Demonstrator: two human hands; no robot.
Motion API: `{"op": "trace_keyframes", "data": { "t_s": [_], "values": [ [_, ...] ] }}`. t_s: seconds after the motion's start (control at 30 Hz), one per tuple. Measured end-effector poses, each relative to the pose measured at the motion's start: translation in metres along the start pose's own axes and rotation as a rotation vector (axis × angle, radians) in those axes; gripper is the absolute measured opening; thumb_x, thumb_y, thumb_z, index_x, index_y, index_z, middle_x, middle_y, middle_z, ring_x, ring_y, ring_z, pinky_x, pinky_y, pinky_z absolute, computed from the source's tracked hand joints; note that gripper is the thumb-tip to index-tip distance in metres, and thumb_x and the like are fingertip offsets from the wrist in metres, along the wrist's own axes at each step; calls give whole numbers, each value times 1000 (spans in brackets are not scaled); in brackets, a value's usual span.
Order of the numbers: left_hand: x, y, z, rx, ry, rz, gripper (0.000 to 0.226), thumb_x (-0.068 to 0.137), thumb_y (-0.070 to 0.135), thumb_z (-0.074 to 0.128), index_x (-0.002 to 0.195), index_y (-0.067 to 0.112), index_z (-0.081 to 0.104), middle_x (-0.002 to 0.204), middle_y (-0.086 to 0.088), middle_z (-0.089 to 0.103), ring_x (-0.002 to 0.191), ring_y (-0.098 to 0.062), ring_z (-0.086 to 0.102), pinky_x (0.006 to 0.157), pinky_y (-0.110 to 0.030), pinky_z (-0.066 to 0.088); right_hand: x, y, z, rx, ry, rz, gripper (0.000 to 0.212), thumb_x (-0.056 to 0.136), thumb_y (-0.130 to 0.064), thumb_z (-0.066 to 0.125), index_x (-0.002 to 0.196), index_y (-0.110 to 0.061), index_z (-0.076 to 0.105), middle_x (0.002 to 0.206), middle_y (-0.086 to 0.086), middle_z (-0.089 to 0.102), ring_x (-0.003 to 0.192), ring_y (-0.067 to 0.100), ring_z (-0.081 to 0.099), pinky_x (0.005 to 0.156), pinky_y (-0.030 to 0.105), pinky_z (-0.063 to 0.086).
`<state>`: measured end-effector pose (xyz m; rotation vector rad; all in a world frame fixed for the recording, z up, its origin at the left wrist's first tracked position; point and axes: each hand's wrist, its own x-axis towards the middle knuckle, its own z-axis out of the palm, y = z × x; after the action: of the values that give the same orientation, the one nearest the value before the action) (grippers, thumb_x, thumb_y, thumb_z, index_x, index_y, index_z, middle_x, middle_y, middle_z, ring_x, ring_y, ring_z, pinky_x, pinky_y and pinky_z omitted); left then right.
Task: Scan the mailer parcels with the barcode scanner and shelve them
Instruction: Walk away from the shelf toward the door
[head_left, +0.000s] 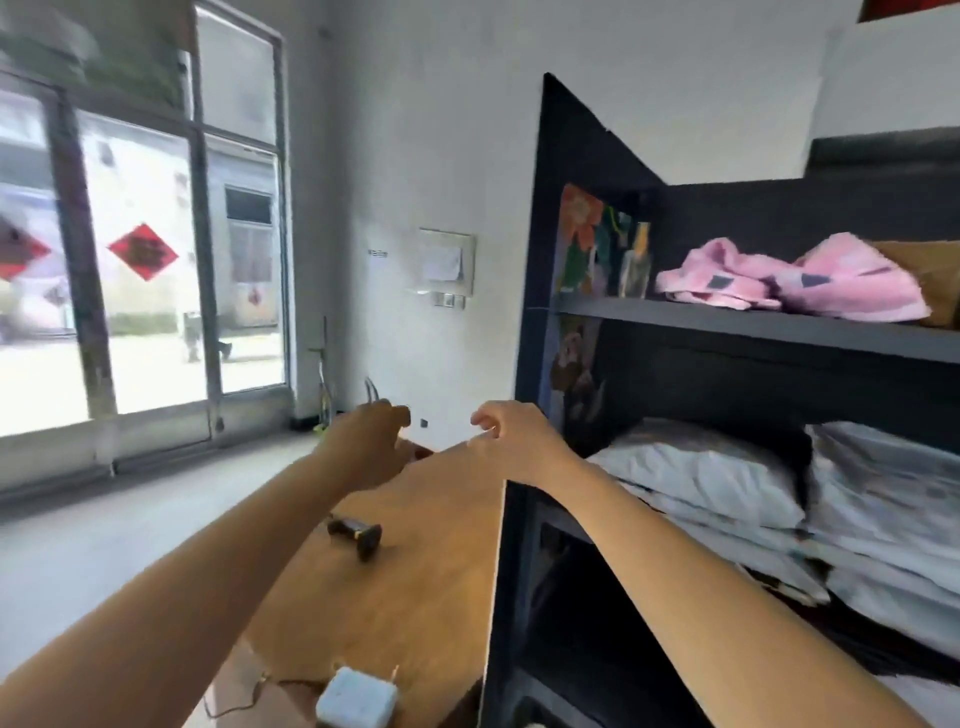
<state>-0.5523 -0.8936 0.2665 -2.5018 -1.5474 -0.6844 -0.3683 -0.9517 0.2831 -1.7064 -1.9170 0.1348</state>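
Note:
A black barcode scanner (357, 533) lies on the wooden table (426, 571), with neither hand touching it. Both my arms reach forward over the table's far end. My left hand (371, 434) has its fingers curled inward and nothing visible in it. My right hand (511, 431) is beside it, fingers bent loosely, also holding nothing I can see. White mailer parcels (717, 478) are stacked on the middle level of the dark shelf unit (753, 325) to the right. Pink mailers (789, 280) lie on the level above.
A white charger block (356, 699) with a thin cable rests at the table's near edge. A brown package (930, 275) sits behind the pink mailers. Colourful items stand at the shelf's left end. Glass doors fill the left wall, with bare floor before them.

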Motion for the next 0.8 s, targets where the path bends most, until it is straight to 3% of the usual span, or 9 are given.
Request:
{"op": "trace_keyframes", "data": {
  "t_s": [0.17, 0.4, 0.57, 0.8],
  "values": [
    [11, -140, -6, 46, -8, -143, 36, 91, 28, 50, 126, 19, 50, 128, -3, 54, 118, -24, 53, 95, -34, 43, 102, -62, 84, -39, -118, -88, 39, 87, -23, 60, 125, -14, 59, 123, 5, 62, 112, 22, 57, 88, 29, 45],
    [61, -323, -36, 162, -49, -269, 36, 92, 33, 49, 125, 21, 50, 128, -3, 54, 119, -22, 51, 96, -32, 41, 264, -149, 177, -69, -200, -178, 39, 86, -23, 61, 122, -7, 59, 122, 8, 63, 110, 24, 59, 93, 34, 49],
    [89, -442, -51, 241, -69, -322, 38, 92, 34, 48, 127, 20, 49, 130, -4, 53, 122, -22, 49, 98, -33, 41, 363, -233, 243, 108, -221, -211, 40, 83, -24, 70, 119, -7, 61, 118, 10, 64, 106, 24, 61, 85, 28, 47],
    [135, -623, -42, 199, -105, -359, 37, 92, 32, 51, 125, 16, 52, 133, -4, 53, 124, -20, 48, 101, -34, 40, 480, -320, 365, 121, -219, -227, 38, 81, -24, 71, 115, -9, 64, 119, 9, 65, 109, 24, 60, 93, 32, 48]
  ]
}}
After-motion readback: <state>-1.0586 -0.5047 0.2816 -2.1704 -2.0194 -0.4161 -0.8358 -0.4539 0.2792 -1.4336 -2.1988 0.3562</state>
